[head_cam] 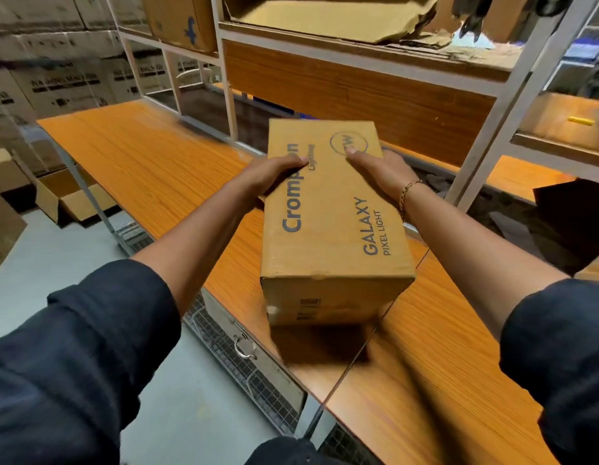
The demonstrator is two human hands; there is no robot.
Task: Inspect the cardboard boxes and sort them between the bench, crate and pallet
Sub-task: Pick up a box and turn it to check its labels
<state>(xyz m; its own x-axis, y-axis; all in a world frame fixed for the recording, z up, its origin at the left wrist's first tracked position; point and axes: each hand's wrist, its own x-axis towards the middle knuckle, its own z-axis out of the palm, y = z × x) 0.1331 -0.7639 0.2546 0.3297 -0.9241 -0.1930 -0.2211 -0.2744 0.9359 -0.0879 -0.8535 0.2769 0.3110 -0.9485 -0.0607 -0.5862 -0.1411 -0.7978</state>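
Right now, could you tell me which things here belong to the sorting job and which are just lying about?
Job: Crompton box, bench, wire crate.
Lying about: torn cardboard, shelf rack, yellow item.

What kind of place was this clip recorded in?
Most likely a warehouse or stockroom: printed cartons stacked high on the left, metal-framed shelving behind a long wooden bench, and a lighting-product box being handled.
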